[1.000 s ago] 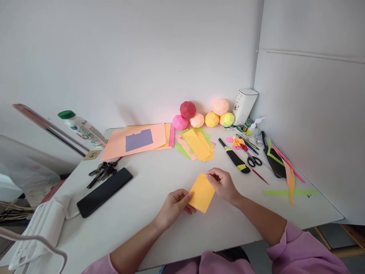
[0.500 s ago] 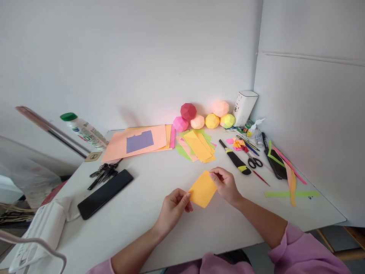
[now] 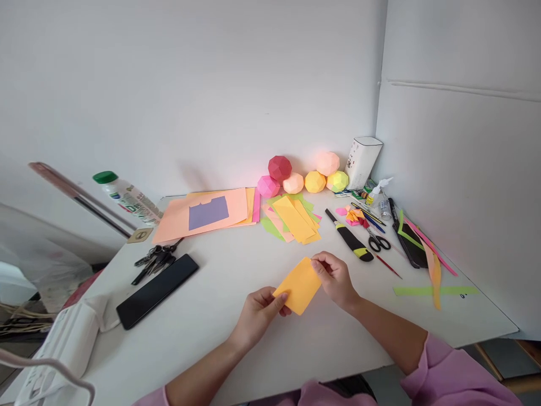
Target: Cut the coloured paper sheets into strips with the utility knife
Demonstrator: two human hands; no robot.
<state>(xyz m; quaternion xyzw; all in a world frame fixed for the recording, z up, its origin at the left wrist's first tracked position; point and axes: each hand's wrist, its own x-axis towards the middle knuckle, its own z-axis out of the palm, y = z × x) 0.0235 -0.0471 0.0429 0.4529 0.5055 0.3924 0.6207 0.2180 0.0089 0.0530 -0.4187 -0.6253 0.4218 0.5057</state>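
I hold a small orange paper rectangle [image 3: 299,285] just above the white table [image 3: 220,338], near its front middle. My left hand [image 3: 258,311] pinches the paper's lower left corner between thumb and fingers. My right hand [image 3: 335,276] pinches its upper right edge. The paper is tilted, with its long side running from lower left to upper right.
Behind lie a pile of coloured paper strips [image 3: 291,220], large peach sheets [image 3: 203,213] and several paper balls [image 3: 304,175]. A utility knife [image 3: 349,242], scissors [image 3: 378,241] and pens lie to the right. A black phone [image 3: 157,290] and keys [image 3: 154,258] are at the left.
The orange paper has turned a little in my hands and now lies flatter. Both hands keep their pinch. The camera has tipped up slightly.
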